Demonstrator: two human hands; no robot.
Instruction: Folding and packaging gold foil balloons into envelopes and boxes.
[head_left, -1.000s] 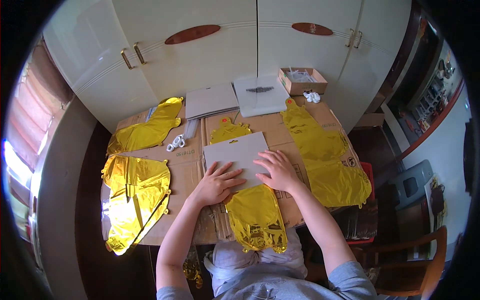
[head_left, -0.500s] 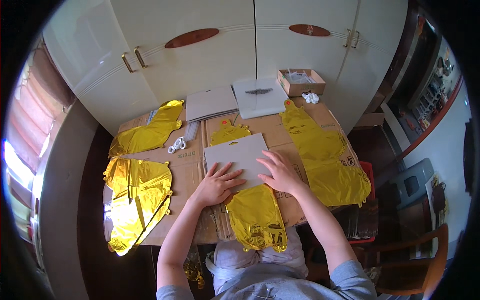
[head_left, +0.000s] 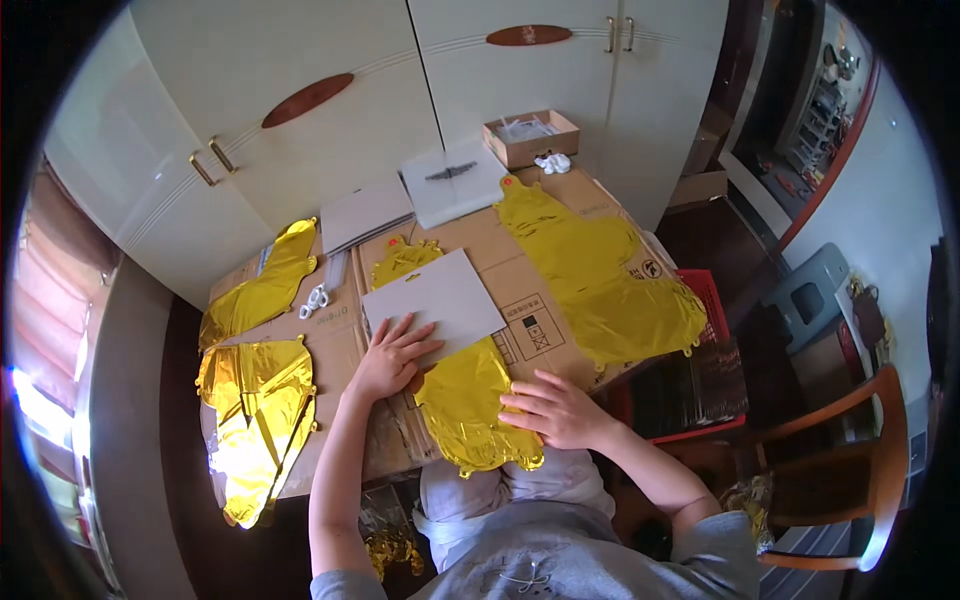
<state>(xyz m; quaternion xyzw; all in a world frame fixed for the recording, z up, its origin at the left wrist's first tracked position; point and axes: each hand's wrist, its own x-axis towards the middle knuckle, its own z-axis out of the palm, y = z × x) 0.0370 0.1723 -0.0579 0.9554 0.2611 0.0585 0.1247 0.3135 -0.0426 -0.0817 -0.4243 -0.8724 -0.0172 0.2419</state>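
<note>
A flat gold foil balloon (head_left: 465,405) lies across the front of the table, partly beneath a grey card (head_left: 440,303) with a hanging slot near its top edge. My left hand (head_left: 393,360) presses on the card's lower left part, fingers spread. At the foil's lower right edge is my right hand (head_left: 560,410), its fingers stretched out and touching the foil. The balloon's upper end (head_left: 402,258) shows past the card; its middle is covered. Its lower end reaches the table's front edge, above my lap.
More flat gold foil balloons lie at the right (head_left: 600,275), far left (head_left: 265,285) and near left (head_left: 258,400). Behind are stacked grey cards (head_left: 366,212), clear plastic bags (head_left: 455,190), and a cardboard box (head_left: 530,140). White ribbon rolls (head_left: 314,300) sit left. A wooden chair (head_left: 880,440) stands right.
My right hand has left the card and moved down to the foil's lower right edge. My left hand stays on the card. The whole view has shifted and tilted.
</note>
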